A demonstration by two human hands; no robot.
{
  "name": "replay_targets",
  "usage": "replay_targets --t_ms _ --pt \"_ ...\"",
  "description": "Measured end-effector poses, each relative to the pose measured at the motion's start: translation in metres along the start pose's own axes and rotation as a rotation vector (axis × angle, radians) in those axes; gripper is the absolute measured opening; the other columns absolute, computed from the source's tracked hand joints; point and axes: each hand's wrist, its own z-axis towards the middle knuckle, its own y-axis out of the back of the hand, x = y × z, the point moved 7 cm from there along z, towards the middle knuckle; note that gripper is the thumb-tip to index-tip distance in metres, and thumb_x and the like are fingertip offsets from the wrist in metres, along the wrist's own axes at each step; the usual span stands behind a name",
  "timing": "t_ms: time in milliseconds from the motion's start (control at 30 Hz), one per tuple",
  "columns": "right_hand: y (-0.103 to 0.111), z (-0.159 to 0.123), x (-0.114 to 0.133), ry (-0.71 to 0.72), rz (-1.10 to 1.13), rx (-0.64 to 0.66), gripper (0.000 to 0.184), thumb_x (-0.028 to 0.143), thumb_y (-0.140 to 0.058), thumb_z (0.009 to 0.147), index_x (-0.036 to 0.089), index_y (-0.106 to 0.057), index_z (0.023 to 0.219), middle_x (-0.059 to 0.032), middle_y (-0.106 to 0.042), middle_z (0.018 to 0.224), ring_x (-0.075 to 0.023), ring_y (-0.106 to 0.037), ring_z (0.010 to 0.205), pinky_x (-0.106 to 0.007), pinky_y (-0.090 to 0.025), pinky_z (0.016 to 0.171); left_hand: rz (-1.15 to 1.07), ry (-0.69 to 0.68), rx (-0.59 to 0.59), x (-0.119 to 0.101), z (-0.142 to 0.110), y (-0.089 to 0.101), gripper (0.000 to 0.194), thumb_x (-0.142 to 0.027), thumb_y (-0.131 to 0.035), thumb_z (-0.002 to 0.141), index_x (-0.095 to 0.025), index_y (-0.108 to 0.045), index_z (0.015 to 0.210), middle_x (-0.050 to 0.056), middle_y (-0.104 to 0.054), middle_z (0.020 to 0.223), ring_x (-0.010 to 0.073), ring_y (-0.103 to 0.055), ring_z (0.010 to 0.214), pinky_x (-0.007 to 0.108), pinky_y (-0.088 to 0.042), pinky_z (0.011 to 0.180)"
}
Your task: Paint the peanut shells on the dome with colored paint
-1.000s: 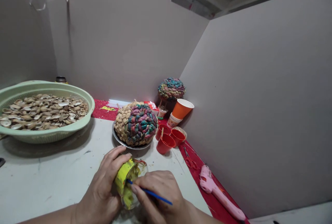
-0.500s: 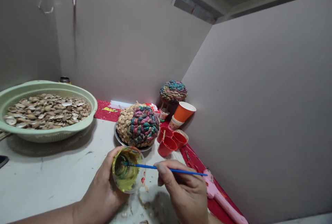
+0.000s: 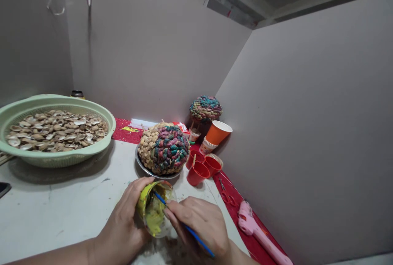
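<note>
The cup, see-through and smeared with yellow-green paint, is tilted low in the middle of the view, its mouth turned toward the right hand. The left hand is wrapped around its side, and the right hand pinches a blue paintbrush whose tip is inside the mouth. The hands are near each other, each closed on its own thing. The step in hand looks like stirring or picking up paint from the inner wall; any further stroke there would call for a steady cup and a light turn of the brush. Just beyond, a knobbly ball, part plain tan and part painted purple, teal and pink, sits in a metal bowl on the table. To its right are red cups, one with a stick in it, and behind them an orange cup leans over patterned paper cups. A second painted ball is by the wall, scissors and a pink glue gun lie at the right, and a green basket of shells is at the left. No brand or label can be read; the yellow marks on the red strip form no clear word.
</note>
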Motion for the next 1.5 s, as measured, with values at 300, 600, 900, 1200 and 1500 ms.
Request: replay_targets --t_ms 300,600,900,1200,1500 --pt "-0.021 -0.007 0.010 0.047 0.069 -0.003 0.015 0.010 -0.048 0.101 0.014 -0.063 0.103 -0.0016 -0.066 0.061 -0.0133 -0.053 0.043 -0.028 -0.039 0.045 0.156 -0.185 -0.065 -0.006 -0.004 0.002 0.064 -0.017 -0.062 0.087 -0.030 -0.039 0.146 0.012 -0.066 0.134 0.0255 -0.065 0.126 0.043 -0.057 0.106" --pt "-0.017 -0.004 -0.002 -0.128 0.294 0.010 0.018 0.021 -0.051 0.105 0.018 -0.069 0.101 -0.0021 -0.072 0.064 -0.0115 -0.063 0.048 -0.020 -0.050 0.051 0.120 -0.184 -0.059 -0.007 -0.005 0.002 0.070 -0.012 -0.065 0.082 -0.031 -0.042 0.146 0.012 -0.066 0.137 0.0273 -0.065 0.128 0.044 -0.055 0.109" --pt "-0.006 0.000 -0.034 -0.578 0.464 0.144 0.033 0.036 -0.065 0.098 0.016 -0.077 0.074 -0.0021 -0.071 0.058 -0.0112 -0.064 0.049 -0.016 -0.050 0.047 0.030 -0.080 -0.039 -0.003 -0.003 0.002 0.072 -0.015 -0.074 0.078 -0.031 -0.047 0.142 0.010 -0.068 0.134 0.0265 -0.068 0.121 0.042 -0.058 0.104" --pt "0.025 -0.025 -0.072 -0.737 0.271 -0.357 0.034 0.042 -0.074 0.092 0.017 -0.073 0.068 0.0002 -0.062 0.051 -0.0112 -0.055 0.042 -0.020 -0.042 0.038 -0.140 0.402 -0.116 0.025 0.009 0.009 0.055 -0.018 -0.068 0.074 -0.022 -0.055 0.127 0.007 -0.074 0.116 0.0241 -0.072 0.105 0.042 -0.057 0.095" --pt "0.001 -0.016 -0.049 -0.261 0.089 -0.296 0.019 0.007 -0.069 0.090 0.022 -0.077 0.097 -0.0025 -0.079 0.075 -0.0147 -0.070 0.058 -0.025 -0.057 0.057 -0.169 0.513 -0.119 0.030 0.008 0.009 0.051 -0.021 -0.065 0.071 -0.022 -0.055 0.121 0.008 -0.074 0.112 0.0253 -0.071 0.102 0.044 -0.056 0.092"
